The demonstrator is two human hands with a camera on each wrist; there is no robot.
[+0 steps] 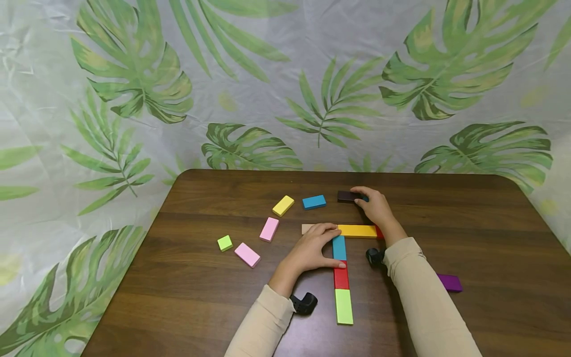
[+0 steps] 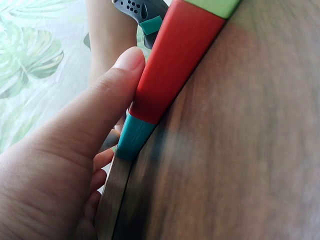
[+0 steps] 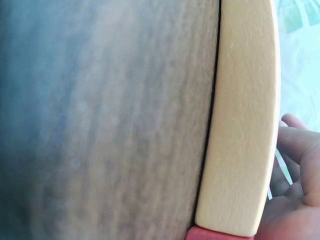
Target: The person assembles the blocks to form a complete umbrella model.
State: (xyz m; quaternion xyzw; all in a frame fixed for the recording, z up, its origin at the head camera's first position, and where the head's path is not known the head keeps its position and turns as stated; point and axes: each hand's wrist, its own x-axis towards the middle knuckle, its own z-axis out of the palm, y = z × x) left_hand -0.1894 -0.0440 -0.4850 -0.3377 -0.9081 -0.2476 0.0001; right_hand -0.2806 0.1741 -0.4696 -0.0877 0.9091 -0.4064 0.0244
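Note:
My left hand [image 1: 310, 250] rests on the T-shaped layout of blocks, its fingers over the crossbar and its thumb on the red block [image 1: 341, 278] of the stem. Above the red block in the stem lies a blue block [image 1: 339, 248], below it a lime green one [image 1: 344, 307]. The crossbar has a beige block [image 1: 306, 228], a yellow-orange block [image 1: 357, 231] and a red end piece [image 1: 379, 232]. Beyond it, my right hand [image 1: 376, 210] pinches the right end of a dark brown block [image 1: 346, 197]. A teal block [image 1: 365, 198] shows partly behind its thumb.
Left of the layout lie a blue block [image 1: 314, 202], a yellow block [image 1: 283, 205], pink blocks [image 1: 269, 229] [image 1: 247, 254] and a small lime cube [image 1: 225, 243]. A purple block [image 1: 450, 283] sits at right, partly behind the sleeve. A leaf-print cloth [image 1: 250, 99] hangs behind the table.

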